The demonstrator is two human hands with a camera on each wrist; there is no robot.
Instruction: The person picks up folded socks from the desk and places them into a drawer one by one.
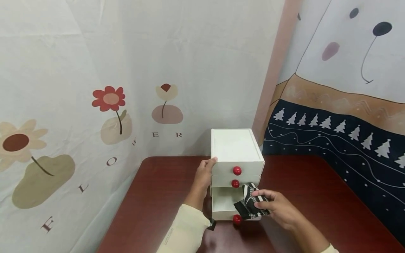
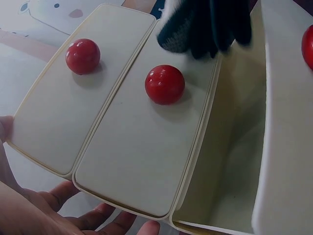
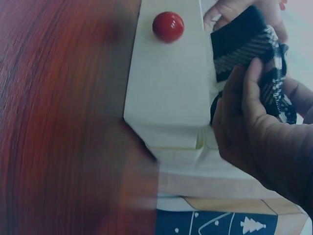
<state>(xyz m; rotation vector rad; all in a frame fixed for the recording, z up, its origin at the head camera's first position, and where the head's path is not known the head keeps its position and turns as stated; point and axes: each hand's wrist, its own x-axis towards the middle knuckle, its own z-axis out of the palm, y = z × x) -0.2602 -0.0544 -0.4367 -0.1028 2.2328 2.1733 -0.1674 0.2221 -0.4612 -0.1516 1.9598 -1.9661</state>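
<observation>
A small white drawer cabinet [image 1: 235, 144] with red round knobs stands on the table, its bottom drawer [image 1: 223, 200] pulled out. My left hand [image 1: 204, 174] holds the cabinet's left side near the upper front corner. In the left wrist view, several fingers [image 2: 100, 210] lie along that side, with the thumb by the front edge. My right hand [image 1: 280, 209] pinches a folded black-and-white patterned knit cloth [image 1: 250, 202] between thumb and fingers. The cloth overlaps the drawer's right front part in the head view. In the right wrist view, it hangs beside the drawer front [image 3: 166, 78].
The dark red wooden table [image 1: 167, 189] extends to both sides of the cabinet. Behind it hangs a pale curtain [image 1: 196, 70] with flower prints. A dark tree-patterned cloth [image 1: 335, 140] hangs at the right. Something small and black [image 1: 212, 224] shows by the left sleeve.
</observation>
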